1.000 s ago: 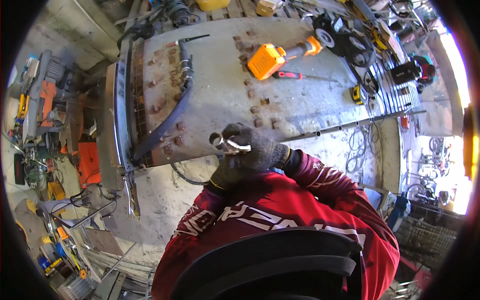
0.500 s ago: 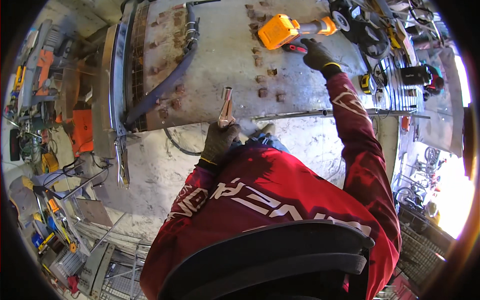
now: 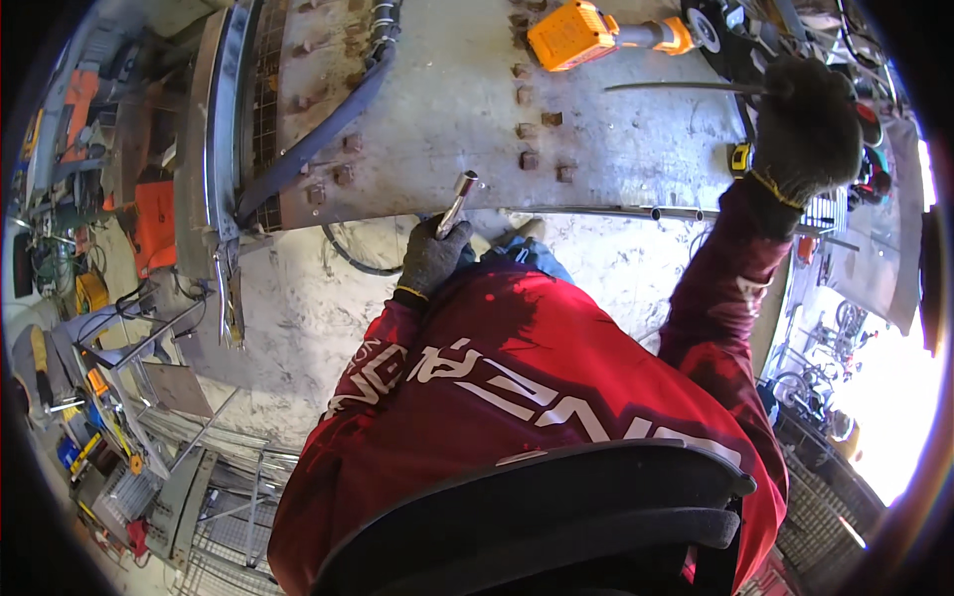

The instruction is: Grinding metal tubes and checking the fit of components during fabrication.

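My left hand [image 3: 434, 260], in a dark work glove, is closed around a shiny cylindrical metal piece [image 3: 457, 202] with a narrower neck, tilted up near the bench's front edge. Raised over the right end of the bench, my right hand [image 3: 810, 129], gloved too, is closed on a long thin dark metal rod [image 3: 686, 86]. Its shaft sticks out leftward; whatever handle it has is hidden in the fist. An orange cordless angle grinder [image 3: 621, 38] lies on the steel bench [image 3: 437, 139], left of my right hand.
A thick dark hose [image 3: 328, 144] crosses the bench's left part. A yellow tape measure [image 3: 740, 159] sits near the right end. Steel beams [image 3: 227, 109] stand at the left. Racks of tools and metal stock [image 3: 179, 437] fill the lower left.
My right hand has lifted from beside the grinder and moved right, now with the rod; the red-and-black thing under it no longer shows on the bench. My left hand keeps its metal piece, tilted further right.
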Tool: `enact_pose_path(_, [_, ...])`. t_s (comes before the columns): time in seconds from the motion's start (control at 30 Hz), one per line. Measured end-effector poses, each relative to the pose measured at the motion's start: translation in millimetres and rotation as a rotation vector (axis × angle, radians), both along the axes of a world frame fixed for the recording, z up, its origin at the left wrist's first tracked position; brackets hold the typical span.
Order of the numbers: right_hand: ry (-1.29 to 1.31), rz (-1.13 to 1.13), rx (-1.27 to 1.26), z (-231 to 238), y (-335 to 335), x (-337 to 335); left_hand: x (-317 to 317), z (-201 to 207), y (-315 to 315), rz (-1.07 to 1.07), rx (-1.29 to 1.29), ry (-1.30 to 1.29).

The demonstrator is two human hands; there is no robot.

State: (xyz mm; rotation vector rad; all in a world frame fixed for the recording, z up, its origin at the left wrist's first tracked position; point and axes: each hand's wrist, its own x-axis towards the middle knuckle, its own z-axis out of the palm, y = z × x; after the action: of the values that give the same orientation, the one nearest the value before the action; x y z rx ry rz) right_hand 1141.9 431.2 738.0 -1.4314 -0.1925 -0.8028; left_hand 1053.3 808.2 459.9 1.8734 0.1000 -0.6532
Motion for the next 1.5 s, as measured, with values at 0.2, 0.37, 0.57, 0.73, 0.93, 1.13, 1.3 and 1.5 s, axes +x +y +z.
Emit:
enact_pose_path(0.2, [0.183, 0.535, 0.625, -45.0, 113.2, -2.3, 2.7, -2.8, -6.4, 0.060, -0.051, 0.021])
enact_pose_path(0.37, [0.270, 0.531, 0.595, -47.9, 131.4, -2.9, 4.9, 1.2, -8.4, 0.055, -0.084, 0.040])
enact_pose_path(0.57, [0.244, 0.500, 0.512, -34.8, 141.4, -0.5, 4.7, -3.0, -6.6, 0.002, -0.023, 0.002])
enact_pose_path(0.73, [0.395, 0.370, 0.430, -59.4, 178.6, -7.0, 1.6, -14.1, -6.1, -0.020, 0.020, -0.049])
enact_pose_path(0.93, [0.396, 0.526, 0.506, -63.2, 157.5, 8.7, 1.1, -20.1, -8.5, -0.053, 0.026, -0.111])
enact_pose_path(1.13, [0.413, 0.547, 0.673, -60.4, 155.0, 6.9, 14.7, 17.3, -21.4, -0.022, -0.029, -0.074])
enact_pose_path(1.3, [0.485, 0.576, 0.627, -74.8, 147.3, 12.3, 3.6, -24.2, -14.7, -0.057, -0.053, -0.223])
enact_pose_path(1.5, [0.497, 0.656, 0.616, -90.3, 155.6, -0.3, 18.5, -3.6, -22.9, -0.016, -0.133, -0.068])
